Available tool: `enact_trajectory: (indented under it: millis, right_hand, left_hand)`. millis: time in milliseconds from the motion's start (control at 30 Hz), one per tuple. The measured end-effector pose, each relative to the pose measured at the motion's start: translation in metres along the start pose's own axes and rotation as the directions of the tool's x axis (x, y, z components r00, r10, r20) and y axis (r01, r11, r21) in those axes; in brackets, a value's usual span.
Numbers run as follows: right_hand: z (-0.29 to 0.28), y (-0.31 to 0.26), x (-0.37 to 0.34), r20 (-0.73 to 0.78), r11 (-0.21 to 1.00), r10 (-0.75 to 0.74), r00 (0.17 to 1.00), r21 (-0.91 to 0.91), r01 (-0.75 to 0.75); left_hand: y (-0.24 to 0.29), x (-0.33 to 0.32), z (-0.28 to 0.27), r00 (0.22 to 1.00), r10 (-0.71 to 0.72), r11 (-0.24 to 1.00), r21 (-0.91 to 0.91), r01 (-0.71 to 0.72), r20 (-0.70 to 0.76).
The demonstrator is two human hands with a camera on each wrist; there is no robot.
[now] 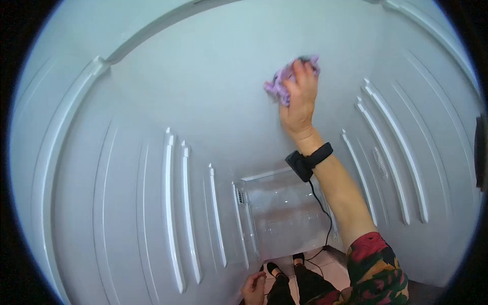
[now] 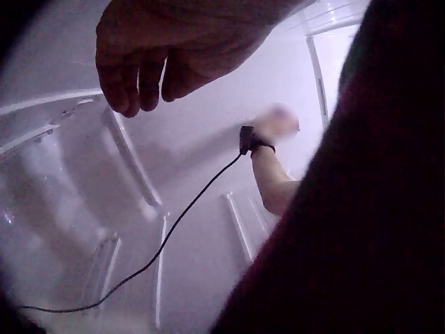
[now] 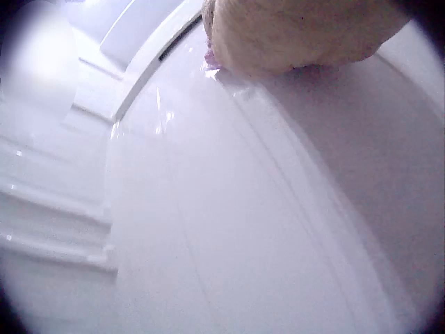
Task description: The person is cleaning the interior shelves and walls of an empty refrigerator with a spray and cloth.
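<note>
My right hand (image 1: 301, 96) holds a crumpled purple cloth (image 1: 278, 87) against the smooth white back wall (image 1: 203, 81) of what looks like a fridge interior. Bent fingers lie over the cloth, which bunches out on both sides of them. In the right wrist view only a sliver of the purple cloth (image 3: 211, 64) shows beside the hand (image 3: 299, 35), right at the wall's surface. Low in the head view hangs my left hand (image 1: 253, 288), away from the walls. Its loosely bent fingers (image 2: 149, 80) hold nothing in the left wrist view.
White shelf ridges (image 1: 173, 213) run along the left side wall, with matching ridges (image 1: 389, 147) on the right. A clear shelf or bin (image 1: 284, 218) lies at the bottom. A black cable (image 1: 325, 213) trails from the right wrist's strap (image 1: 319, 155) toward the tiled floor.
</note>
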State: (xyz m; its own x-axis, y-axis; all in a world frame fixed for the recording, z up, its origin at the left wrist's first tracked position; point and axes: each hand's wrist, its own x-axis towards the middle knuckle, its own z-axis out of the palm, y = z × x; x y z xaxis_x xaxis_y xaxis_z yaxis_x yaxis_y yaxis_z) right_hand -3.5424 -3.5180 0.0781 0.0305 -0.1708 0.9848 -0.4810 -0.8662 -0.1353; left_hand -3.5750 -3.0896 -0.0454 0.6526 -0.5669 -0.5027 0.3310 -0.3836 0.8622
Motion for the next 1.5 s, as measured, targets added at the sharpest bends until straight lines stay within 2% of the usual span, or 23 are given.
enact_trajectory:
  millis: [67, 133, 200, 233, 300, 400, 433, 500, 567, 633, 767, 867, 933, 967, 1033, 1067, 1133, 1267, 1333, 1367, 1400, 1433, 1500]
  right_hand:
    - [0.009, -0.004, -0.020, 0.328, 0.995, -0.083, 0.941, -0.026, 0.097]
    - [0.030, 0.004, -0.084, 0.393, 0.896, -0.429, 0.813, 0.299, 0.328]
    - [0.039, 0.009, -0.148, 0.473, 0.657, -0.717, 0.511, 0.214, 0.723]
    - [0.037, 0.011, -0.168, 0.471, 0.661, -0.716, 0.515, 0.219, 0.718]
    - [0.027, 0.017, -0.201, 0.603, 0.496, -0.762, 0.236, 0.310, 0.811]
    - [0.013, 0.015, -0.216, 0.726, 0.583, -0.669, 0.161, 0.379, 0.718]
    - [0.014, 0.011, -0.206, 0.724, 0.583, -0.670, 0.166, 0.374, 0.721]
    - [0.019, 0.004, -0.168, 0.559, 0.757, -0.624, 0.545, 0.260, 0.600]
    - [0.024, -0.008, -0.098, 0.470, 0.731, -0.671, 0.574, 0.287, 0.620]
    - [0.026, -0.034, -0.037, 0.372, 0.830, -0.558, 0.742, 0.247, 0.501]
    - [0.048, -0.061, -0.012, 0.282, 0.886, -0.461, 0.841, 0.193, 0.421]
    - [0.062, -0.066, -0.066, 0.381, 0.841, -0.477, 0.792, 0.460, 0.285]
    - [0.068, -0.068, -0.124, 0.569, 0.656, -0.685, 0.455, 0.212, 0.724]
    - [0.074, -0.065, -0.158, 0.565, 0.661, -0.686, 0.459, 0.217, 0.719]
    - [0.075, -0.051, -0.216, 0.693, 0.570, -0.679, 0.243, 0.288, 0.770]
    - [0.065, -0.042, -0.227, 0.697, 0.576, -0.673, 0.246, 0.285, 0.766]
    - [0.050, -0.030, -0.223, 0.775, 0.378, -0.632, 0.026, 0.278, 0.883]
    - [0.044, -0.034, -0.144, 0.703, 0.451, -0.680, 0.209, 0.176, 0.875]
    - [0.039, -0.040, -0.086, 0.565, 0.687, -0.653, 0.504, 0.163, 0.708]
    - [0.033, -0.036, -0.056, 0.563, 0.681, -0.654, 0.505, 0.147, 0.718]
    - [0.029, -0.032, -0.027, 0.474, 0.764, -0.587, 0.656, 0.057, 0.643]
    - [0.024, -0.028, 0.001, 0.367, 0.836, -0.505, 0.781, -0.017, 0.549]
    - [0.009, -0.024, 0.045, 0.327, 0.870, -0.427, 0.843, -0.106, 0.482]
  left_hand:
    - [0.006, 0.000, 0.001, 1.000, 0.020, 0.999, 0.029, -0.020, -0.014]
    - [-0.036, 0.010, -0.011, 0.997, 0.078, 0.985, 0.153, -0.076, -0.009]
    - [-0.056, 0.016, -0.013, 0.992, 0.130, 0.950, 0.286, -0.127, 0.009]
    - [-0.060, 0.015, -0.009, 0.993, 0.121, 0.957, 0.269, -0.113, -0.013]
    - [-0.060, 0.012, -0.004, 0.994, 0.103, 0.962, 0.260, -0.090, -0.040]
    - [-0.050, 0.004, -0.002, 0.997, 0.079, 0.943, 0.325, -0.077, 0.008]
    - [-0.052, 0.003, -0.006, 0.995, 0.095, 0.939, 0.329, -0.097, 0.021]
    - [-0.051, 0.003, -0.008, 0.993, 0.118, 0.939, 0.321, -0.122, 0.033]
    - [-0.050, 0.001, -0.011, 0.981, 0.191, 0.890, 0.418, -0.185, 0.027]
    - [-0.049, 0.006, -0.012, 0.986, 0.168, 0.929, 0.330, -0.165, 0.020]
    - [-0.038, 0.012, -0.010, 0.988, 0.154, 0.967, 0.205, -0.150, -0.004]
    - [-0.046, 0.022, -0.009, 0.990, 0.142, 0.958, 0.251, -0.139, 0.005]
    - [-0.050, 0.024, -0.008, 0.991, 0.133, 0.940, 0.318, -0.122, -0.013]
    - [-0.052, 0.024, -0.008, 0.991, 0.132, 0.917, 0.383, -0.113, -0.024]
    - [-0.055, 0.021, -0.007, 0.991, 0.128, 0.934, 0.340, -0.106, -0.042]
    - [-0.054, 0.019, -0.010, 0.990, 0.135, 0.946, 0.302, -0.115, -0.046]
    - [-0.050, 0.014, -0.015, 0.989, 0.145, 0.929, 0.347, -0.125, -0.032]
    - [-0.059, 0.006, -0.019, 0.982, 0.188, 0.912, 0.370, -0.177, 0.006]
    - [-0.063, 0.011, -0.021, 0.977, 0.211, 0.913, 0.351, -0.206, 0.025]
    - [-0.061, 0.013, -0.022, 0.973, 0.230, 0.913, 0.341, -0.223, 0.020]
    - [-0.046, 0.013, -0.020, 0.968, 0.249, 0.910, 0.335, -0.244, 0.028]
    - [-0.021, 0.013, -0.014, 0.992, 0.126, 0.970, 0.209, -0.120, -0.018]
    - [0.014, 0.004, -0.005, 0.999, -0.009, 0.997, 0.079, 0.012, -0.032]
